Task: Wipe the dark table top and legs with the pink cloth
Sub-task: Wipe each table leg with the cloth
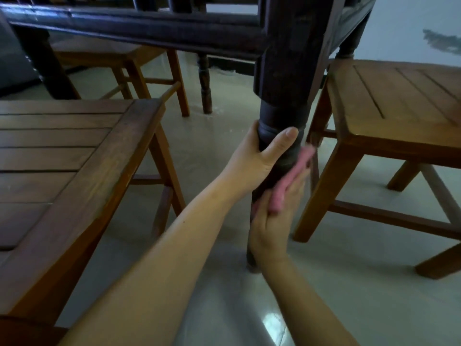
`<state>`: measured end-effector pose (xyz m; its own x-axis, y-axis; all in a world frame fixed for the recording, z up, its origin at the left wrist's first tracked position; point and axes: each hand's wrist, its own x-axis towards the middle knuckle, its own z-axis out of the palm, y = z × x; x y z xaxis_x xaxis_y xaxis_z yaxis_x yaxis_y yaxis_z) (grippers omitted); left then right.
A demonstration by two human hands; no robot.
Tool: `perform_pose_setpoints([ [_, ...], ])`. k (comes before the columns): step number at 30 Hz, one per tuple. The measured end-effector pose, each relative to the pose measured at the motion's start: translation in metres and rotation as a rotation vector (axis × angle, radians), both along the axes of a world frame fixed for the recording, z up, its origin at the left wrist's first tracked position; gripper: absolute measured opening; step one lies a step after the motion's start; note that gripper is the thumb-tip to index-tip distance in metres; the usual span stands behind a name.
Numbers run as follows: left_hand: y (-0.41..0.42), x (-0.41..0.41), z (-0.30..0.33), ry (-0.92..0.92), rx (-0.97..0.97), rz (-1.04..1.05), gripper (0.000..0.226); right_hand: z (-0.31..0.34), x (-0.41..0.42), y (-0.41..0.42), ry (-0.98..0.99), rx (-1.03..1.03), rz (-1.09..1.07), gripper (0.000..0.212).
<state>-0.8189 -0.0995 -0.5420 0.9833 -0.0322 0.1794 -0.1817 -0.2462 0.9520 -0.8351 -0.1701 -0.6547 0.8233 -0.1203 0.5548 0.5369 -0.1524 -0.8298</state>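
Note:
I look from low down at the dark table's near leg [283, 78], a thick turned post that runs to the floor. My left hand [259, 156] wraps around the leg below its round collar, thumb across the front. Lower down, my right hand [272, 221] presses the pink cloth [289, 181] flat against the right side of the same leg. The cloth shows as a folded strip between my fingers and the wood. The table's dark apron rail [139, 28] crosses the top of the view. The table top itself is hidden.
A brown slatted wooden stool [82, 168] stands close on the left, another [389, 116] close on the right, and a third [129, 58] sits under the table. A far dark table leg [205, 83] rises behind. The floor is pale glossy tile [224, 283].

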Motion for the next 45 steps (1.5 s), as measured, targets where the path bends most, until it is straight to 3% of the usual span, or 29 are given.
perform_pose_setpoints([
  [3,-0.003,0.0,-0.001,-0.009,-0.024,0.034,0.084,0.032,0.011,0.003,-0.153,-0.079,-0.08,0.064],
  [7,0.001,0.001,-0.002,0.014,-0.025,-0.007,0.059,-0.029,-0.006,-0.004,-0.019,-0.172,-0.07,0.072],
  [10,0.002,0.0,-0.001,0.022,-0.04,-0.02,0.039,-0.028,-0.013,-0.002,0.15,0.018,0.002,0.07],
  [13,-0.001,0.001,-0.001,-0.006,-0.032,0.018,0.064,0.014,0.003,-0.004,-0.017,0.133,0.105,0.057],
  [15,-0.002,0.001,-0.001,-0.005,-0.023,0.026,0.068,0.03,0.009,-0.01,0.019,0.22,0.113,0.049],
  [18,-0.001,0.001,0.0,0.01,-0.048,0.011,0.055,0.015,-0.005,-0.017,0.253,0.29,0.139,0.042],
  [23,-0.001,-0.002,0.002,0.101,-0.075,0.023,0.055,-0.017,-0.009,-0.025,0.873,0.245,0.045,0.034],
  [27,-0.004,-0.009,0.015,0.25,-0.117,0.059,0.051,0.042,-0.013,-0.033,0.787,0.202,0.113,0.027],
  [32,0.0,-0.017,0.05,0.469,-0.012,0.055,0.065,0.119,-0.017,-0.054,0.952,0.142,0.212,0.02],
  [38,-0.007,-0.068,0.132,0.657,0.388,0.123,0.046,0.21,-0.027,-0.084,1.016,-0.267,0.249,0.038],
  [41,-0.007,-0.104,0.186,0.732,0.509,0.03,0.049,0.282,-0.041,-0.094,0.936,-0.46,0.339,0.023],
  [45,0.001,-0.138,0.278,0.678,0.63,0.076,0.044,0.385,-0.051,-0.094,0.858,-0.57,0.419,0.031],
])
